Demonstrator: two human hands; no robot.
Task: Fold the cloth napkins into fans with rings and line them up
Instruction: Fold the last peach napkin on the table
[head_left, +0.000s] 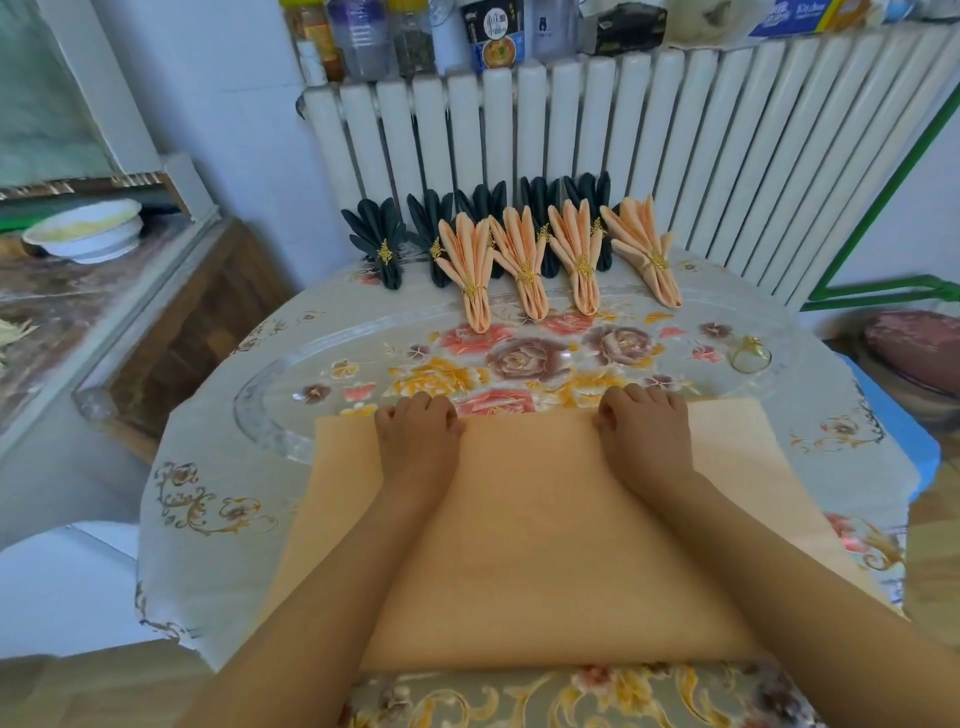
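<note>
Peach napkin (545, 530) lies flat on flowered tablecloth (208, 467), right in front of person, at 6 o'clock. Far edge runs 9 to 3 o'clock, long way. Left hand (418, 431) and right hand (644, 426) both sit on that far edge, fingers curled, pinching cloth. Hands well apart, both just as near. Pleat must likely roll from 12 toward 6. Gold ring (748, 356) waits at 2 o'clock, nearer right hand. Finished peach fans (561, 260) and dark fans (384, 241) line up at 12 o'clock.
</note>
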